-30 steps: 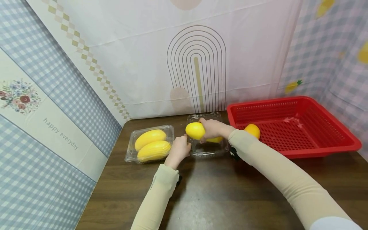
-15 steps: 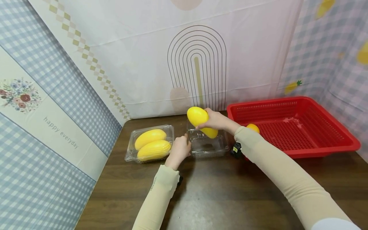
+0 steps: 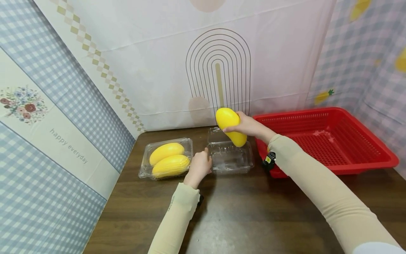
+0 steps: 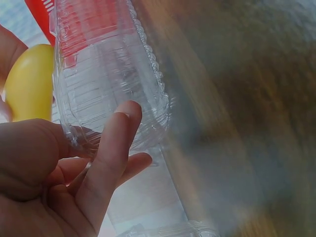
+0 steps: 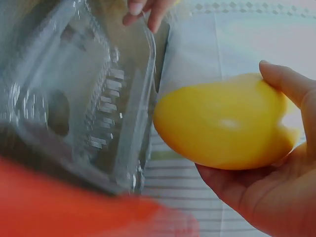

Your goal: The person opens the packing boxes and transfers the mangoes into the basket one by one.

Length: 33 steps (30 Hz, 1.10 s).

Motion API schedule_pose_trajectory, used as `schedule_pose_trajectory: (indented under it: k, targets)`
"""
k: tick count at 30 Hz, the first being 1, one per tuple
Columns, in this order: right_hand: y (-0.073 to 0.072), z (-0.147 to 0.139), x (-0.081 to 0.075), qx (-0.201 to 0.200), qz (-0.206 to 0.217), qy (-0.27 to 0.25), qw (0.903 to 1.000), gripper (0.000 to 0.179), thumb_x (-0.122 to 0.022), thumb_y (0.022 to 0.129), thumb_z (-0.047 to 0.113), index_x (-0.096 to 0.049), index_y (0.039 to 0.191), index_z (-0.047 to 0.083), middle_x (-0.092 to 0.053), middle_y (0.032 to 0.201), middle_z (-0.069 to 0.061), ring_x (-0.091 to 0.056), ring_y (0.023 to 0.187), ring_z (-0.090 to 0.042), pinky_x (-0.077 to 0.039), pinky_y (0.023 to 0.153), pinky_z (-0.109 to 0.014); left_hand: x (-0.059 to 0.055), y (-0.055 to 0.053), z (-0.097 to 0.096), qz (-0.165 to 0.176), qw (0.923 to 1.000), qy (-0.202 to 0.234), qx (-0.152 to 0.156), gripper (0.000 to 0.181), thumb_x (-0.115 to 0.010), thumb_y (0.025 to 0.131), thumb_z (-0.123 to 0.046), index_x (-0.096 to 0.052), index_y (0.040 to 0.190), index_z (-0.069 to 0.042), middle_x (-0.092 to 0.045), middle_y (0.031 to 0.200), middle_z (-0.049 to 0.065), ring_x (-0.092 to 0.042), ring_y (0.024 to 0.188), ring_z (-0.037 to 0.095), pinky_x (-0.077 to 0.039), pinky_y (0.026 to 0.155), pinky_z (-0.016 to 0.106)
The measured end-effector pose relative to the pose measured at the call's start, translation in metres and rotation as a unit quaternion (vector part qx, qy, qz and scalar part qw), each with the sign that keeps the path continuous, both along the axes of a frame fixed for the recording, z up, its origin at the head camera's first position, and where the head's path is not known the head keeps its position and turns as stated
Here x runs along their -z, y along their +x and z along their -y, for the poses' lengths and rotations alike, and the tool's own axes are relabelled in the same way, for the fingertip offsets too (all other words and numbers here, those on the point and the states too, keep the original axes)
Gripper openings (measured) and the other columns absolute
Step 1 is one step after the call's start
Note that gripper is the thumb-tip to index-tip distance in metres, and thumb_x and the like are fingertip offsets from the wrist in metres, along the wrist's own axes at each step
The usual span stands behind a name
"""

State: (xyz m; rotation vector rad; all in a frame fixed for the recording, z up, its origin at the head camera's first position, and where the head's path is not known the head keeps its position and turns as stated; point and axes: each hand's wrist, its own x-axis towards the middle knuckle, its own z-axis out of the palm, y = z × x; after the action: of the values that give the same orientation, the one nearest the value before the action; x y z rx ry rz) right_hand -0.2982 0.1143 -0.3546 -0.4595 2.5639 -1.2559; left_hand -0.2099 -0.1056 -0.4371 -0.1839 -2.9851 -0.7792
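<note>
My right hand (image 3: 248,125) grips a smooth yellow mango (image 3: 231,123), raised above the back of a hinged clear plastic clamshell box (image 3: 231,158). In the right wrist view, thumb and fingers wrap one end of the mango while its other end points toward the box. The box lies opened on the table with nothing inside. At its left edge, my left hand (image 3: 200,165) pinches the plastic wall; the left wrist view shows the thumb and fingers (image 4: 116,143) at that end. Left of this hand stands another clear box (image 3: 144,169) holding two yellow mangoes (image 3: 169,165).
A large red plastic basket (image 3: 349,169) stands on the right, behind my right forearm. Most of what lies at its near left corner is hidden by that arm. Fabric-covered walls (image 3: 158,88) rise behind the wooden table (image 3: 228,211) and at its left side.
My right hand has lifted the mango up out of the middle box and moved slightly right with it. My left hand has stayed at the box's edge.
</note>
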Motion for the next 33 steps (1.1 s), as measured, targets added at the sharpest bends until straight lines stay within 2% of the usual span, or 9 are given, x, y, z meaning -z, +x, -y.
schedule_pose_trajectory:
  k: [4,9,15,19,23,29,33]
  targets:
    - [-0.001,-0.012,-0.005,0.014,-0.002,0.003,0.9999,0.101,-0.076,0.081,0.054,-0.026,0.152,0.002,-0.055,0.130,-0.020,-0.058,0.113,-0.035,-0.048,0.095,-0.054,0.001,0.001,0.000,0.000,1.0000,-0.004,-0.001,0.049,-0.055,0.101,-0.007,-0.044,0.145,0.013,-0.069,0.067,0.009,-0.056,0.036,0.003,-0.053,0.052,0.024]
    - [0.001,-0.028,-0.011,0.020,-0.002,0.004,0.9998,0.099,-0.076,0.083,0.053,-0.026,0.151,0.001,-0.054,0.130,-0.020,-0.058,0.114,-0.035,-0.047,0.096,-0.054,0.002,0.003,0.001,0.008,1.0000,-0.004,0.000,0.051,-0.055,0.101,-0.008,-0.042,0.146,0.012,-0.067,0.065,0.007,-0.056,0.036,0.003,-0.052,0.051,0.023]
    - [0.003,-0.047,-0.018,0.029,0.027,-0.033,0.9987,0.102,-0.076,0.084,0.052,-0.023,0.153,-0.001,-0.048,0.138,-0.025,-0.052,0.123,-0.038,-0.040,0.105,-0.059,0.002,0.005,0.002,0.011,0.9999,0.003,0.001,0.051,-0.055,0.101,-0.006,-0.041,0.146,0.013,-0.069,0.069,0.010,-0.056,0.036,0.004,-0.050,0.047,0.022]
    - [0.004,-0.060,-0.022,0.040,0.031,-0.049,0.9975,0.102,-0.075,0.086,0.050,-0.020,0.155,-0.001,-0.045,0.140,-0.025,-0.050,0.125,-0.038,-0.037,0.107,-0.060,0.002,0.006,0.003,0.012,0.9999,0.004,0.006,0.051,-0.055,0.100,-0.005,-0.040,0.146,0.014,-0.067,0.066,0.009,-0.056,0.037,0.004,-0.050,0.047,0.022]
    - [0.006,-0.069,-0.023,0.048,0.039,-0.059,0.9963,0.102,-0.075,0.087,0.050,-0.018,0.156,-0.001,-0.045,0.140,-0.024,-0.049,0.126,-0.038,-0.034,0.110,-0.059,0.003,0.007,0.005,0.013,0.9999,0.008,0.007,0.052,-0.055,0.100,-0.005,-0.040,0.146,0.014,-0.066,0.064,0.006,-0.056,0.037,0.004,-0.051,0.049,0.022]
    - [0.013,-0.079,-0.021,0.054,0.043,-0.063,0.9956,0.096,-0.073,0.088,0.050,-0.023,0.153,0.000,-0.048,0.137,-0.024,-0.051,0.122,-0.036,-0.035,0.108,-0.056,0.004,0.010,0.007,0.008,0.9999,0.000,0.012,0.051,-0.055,0.100,-0.005,-0.041,0.145,0.015,-0.063,0.058,0.003,-0.056,0.036,0.004,-0.052,0.051,0.024]
    - [0.015,-0.085,-0.018,0.061,0.042,-0.047,0.9962,0.103,-0.073,0.087,0.052,-0.016,0.156,-0.001,-0.044,0.141,-0.025,-0.047,0.125,-0.038,-0.032,0.110,-0.059,0.006,0.010,0.007,0.003,0.9999,-0.009,0.013,0.051,-0.056,0.100,-0.006,-0.042,0.145,0.014,-0.059,0.052,-0.002,-0.055,0.036,0.004,-0.055,0.056,0.027]
